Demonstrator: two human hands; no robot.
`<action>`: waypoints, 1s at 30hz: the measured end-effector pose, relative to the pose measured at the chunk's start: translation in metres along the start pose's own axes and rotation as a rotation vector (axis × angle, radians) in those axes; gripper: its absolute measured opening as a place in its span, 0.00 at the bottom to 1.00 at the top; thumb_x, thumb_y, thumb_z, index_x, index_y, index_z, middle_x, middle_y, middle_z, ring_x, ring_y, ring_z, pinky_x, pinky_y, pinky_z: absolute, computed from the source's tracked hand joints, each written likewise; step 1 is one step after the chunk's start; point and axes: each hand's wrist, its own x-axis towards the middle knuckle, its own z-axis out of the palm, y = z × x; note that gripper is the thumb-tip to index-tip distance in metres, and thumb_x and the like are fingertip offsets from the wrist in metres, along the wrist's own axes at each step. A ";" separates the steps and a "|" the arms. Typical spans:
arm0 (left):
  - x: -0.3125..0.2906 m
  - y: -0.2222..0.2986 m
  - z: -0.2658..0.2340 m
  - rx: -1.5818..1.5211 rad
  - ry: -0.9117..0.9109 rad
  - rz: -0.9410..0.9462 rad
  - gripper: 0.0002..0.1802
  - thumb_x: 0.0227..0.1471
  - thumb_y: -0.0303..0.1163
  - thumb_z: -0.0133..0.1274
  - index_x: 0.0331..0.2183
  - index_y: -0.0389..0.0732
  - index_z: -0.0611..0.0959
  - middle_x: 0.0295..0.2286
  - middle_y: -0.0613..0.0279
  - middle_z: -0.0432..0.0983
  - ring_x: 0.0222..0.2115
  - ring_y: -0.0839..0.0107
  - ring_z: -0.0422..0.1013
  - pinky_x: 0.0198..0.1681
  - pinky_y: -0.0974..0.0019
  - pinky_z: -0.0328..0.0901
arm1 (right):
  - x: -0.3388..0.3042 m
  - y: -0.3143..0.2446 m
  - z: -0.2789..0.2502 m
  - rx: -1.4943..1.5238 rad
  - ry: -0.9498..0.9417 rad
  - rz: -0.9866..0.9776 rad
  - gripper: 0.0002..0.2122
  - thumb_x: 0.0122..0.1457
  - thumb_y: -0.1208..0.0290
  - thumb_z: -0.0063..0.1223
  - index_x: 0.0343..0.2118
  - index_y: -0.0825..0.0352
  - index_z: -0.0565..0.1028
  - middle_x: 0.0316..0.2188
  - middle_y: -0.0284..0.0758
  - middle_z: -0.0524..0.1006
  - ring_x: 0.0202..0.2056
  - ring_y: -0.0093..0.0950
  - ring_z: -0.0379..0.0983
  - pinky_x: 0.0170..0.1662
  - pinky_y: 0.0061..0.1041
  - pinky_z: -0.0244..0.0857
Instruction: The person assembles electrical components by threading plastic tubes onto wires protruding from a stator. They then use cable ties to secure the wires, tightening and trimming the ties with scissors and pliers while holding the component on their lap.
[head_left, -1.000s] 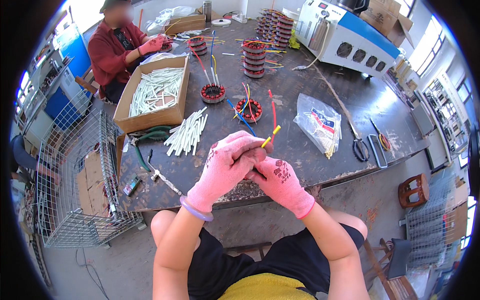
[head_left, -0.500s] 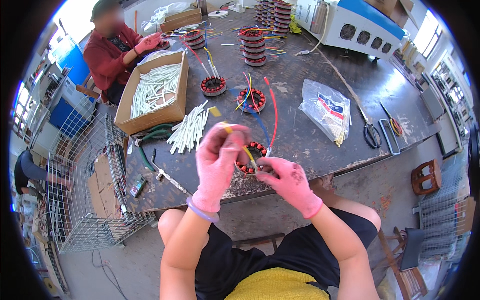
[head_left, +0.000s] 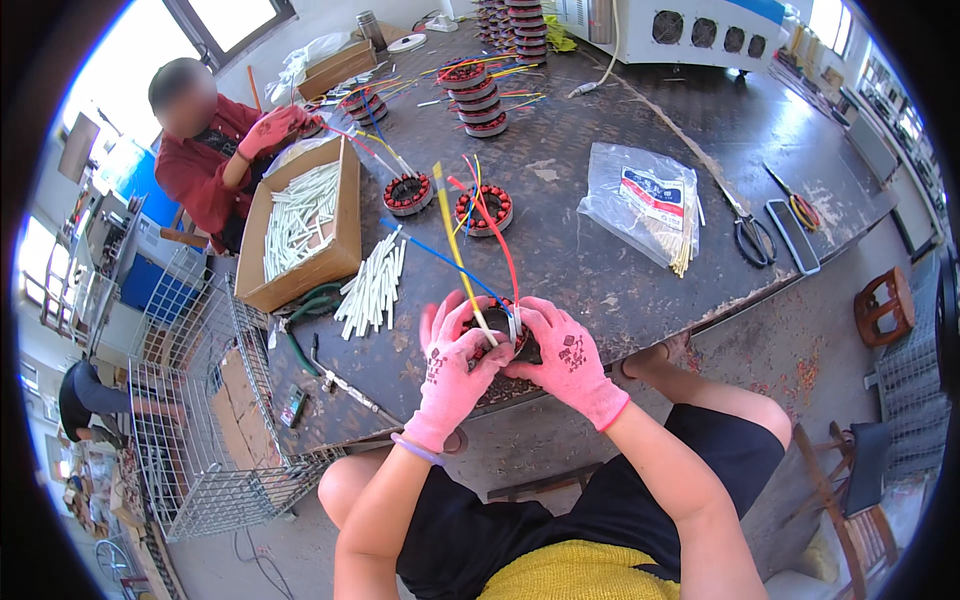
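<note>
Between my hands, near the table's front edge, lies a motor stator [head_left: 484, 304], a ring with red-and-black windings partly hidden by my fingers. A yellow wire [head_left: 448, 215], a blue wire [head_left: 440, 254] and a red wire [head_left: 511, 255] rise from it. My left hand [head_left: 457, 372], in a pink glove, pinches a white sleeve [head_left: 485, 326] at the base of the yellow wire. Also pink-gloved, my right hand [head_left: 565, 355] grips the stator's right side, its fingers by another white sleeve [head_left: 516, 322]. Two more stators [head_left: 484, 211] [head_left: 407, 194] sit beyond.
White sleeves [head_left: 372, 287] lie loose beside a cardboard box [head_left: 345, 245] of more sleeves. Pliers [head_left: 310, 300] are near. Rightward are a plastic bag [head_left: 640, 205], scissors [head_left: 752, 240] and a phone [head_left: 793, 237]. Stacked stators [head_left: 478, 105] stand farther back; a co-worker [head_left: 215, 145] sits far left.
My left hand has come down from above the stator to its left side, now at the yellow wire's base. The yellow wire stands free above it. The view has shifted slightly.
</note>
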 end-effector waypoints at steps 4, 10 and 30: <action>-0.005 -0.002 0.000 -0.437 -0.090 -0.349 0.09 0.50 0.24 0.56 0.37 0.38 0.83 0.57 0.51 0.64 0.56 0.58 0.64 0.57 0.59 0.62 | -0.002 0.002 0.001 -0.011 0.027 -0.020 0.32 0.41 0.58 0.69 0.50 0.63 0.69 0.53 0.38 0.69 0.48 0.42 0.70 0.50 0.38 0.68; 0.019 0.001 -0.004 -0.199 -0.153 -0.302 0.11 0.48 0.23 0.56 0.37 0.37 0.83 0.45 0.54 0.69 0.44 0.59 0.70 0.47 0.60 0.68 | -0.004 0.008 0.002 -0.031 0.021 -0.053 0.33 0.45 0.54 0.66 0.55 0.58 0.68 0.54 0.35 0.67 0.45 0.37 0.70 0.47 0.36 0.68; 0.033 -0.007 0.018 0.193 -0.172 -0.355 0.15 0.53 0.33 0.54 0.43 0.38 0.83 0.41 0.60 0.79 0.42 0.61 0.75 0.44 0.60 0.69 | -0.008 0.015 0.001 0.010 0.063 -0.063 0.31 0.44 0.56 0.67 0.51 0.61 0.70 0.54 0.38 0.70 0.47 0.40 0.71 0.50 0.38 0.67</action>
